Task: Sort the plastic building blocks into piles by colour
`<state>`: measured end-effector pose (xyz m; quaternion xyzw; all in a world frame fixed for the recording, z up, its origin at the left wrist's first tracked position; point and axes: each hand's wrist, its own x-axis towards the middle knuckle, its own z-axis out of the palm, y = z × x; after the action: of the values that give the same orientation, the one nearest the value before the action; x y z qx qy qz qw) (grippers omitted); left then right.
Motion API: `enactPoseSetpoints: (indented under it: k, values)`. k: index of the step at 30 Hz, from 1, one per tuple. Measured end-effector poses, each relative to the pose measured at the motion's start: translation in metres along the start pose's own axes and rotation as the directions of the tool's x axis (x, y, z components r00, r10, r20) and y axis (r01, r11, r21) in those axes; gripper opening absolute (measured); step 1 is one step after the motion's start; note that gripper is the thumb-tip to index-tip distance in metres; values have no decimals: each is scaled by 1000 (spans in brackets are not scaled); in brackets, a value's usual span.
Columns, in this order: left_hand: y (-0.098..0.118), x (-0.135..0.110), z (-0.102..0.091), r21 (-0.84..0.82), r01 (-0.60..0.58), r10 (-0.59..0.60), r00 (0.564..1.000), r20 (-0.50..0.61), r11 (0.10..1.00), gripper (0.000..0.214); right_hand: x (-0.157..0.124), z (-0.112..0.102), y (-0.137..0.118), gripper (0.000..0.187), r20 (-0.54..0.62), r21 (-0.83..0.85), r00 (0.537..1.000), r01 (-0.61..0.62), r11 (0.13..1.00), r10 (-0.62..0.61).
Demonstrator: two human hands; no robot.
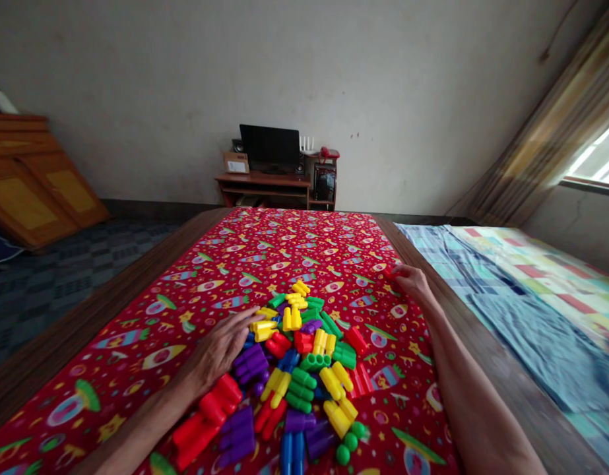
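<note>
Right of centre, the right hand pinches a red block in its fingers; the visible end points left, its long axis mostly hidden; at centre, the left hand has fingers loosely extended by a yellow block lying roughly crosswise; contact is unclear.

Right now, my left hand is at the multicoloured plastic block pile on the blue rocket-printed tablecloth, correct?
Not quite: the head view shows the rocket-printed tablecloth is red. Your left hand is at the multicoloured plastic block pile on it.
</note>
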<state>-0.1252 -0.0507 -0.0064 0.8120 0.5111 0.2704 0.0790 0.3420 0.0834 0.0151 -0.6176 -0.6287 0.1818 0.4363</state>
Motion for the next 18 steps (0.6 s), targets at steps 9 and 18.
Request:
enactPoseSetpoints:
  k: [9, 18]
  values:
    - [2, 0, -1, -16, 7, -7, 1000, -2, 1000, 55, -3, 20, -88, 24, 36, -67, 975, 222, 973, -220]
    - [5, 1, -1, -10, 1, -2, 1000, -8, 1000, 55, -67, 116, -131, 31, 639, 61, 612, 564, 823, -466]
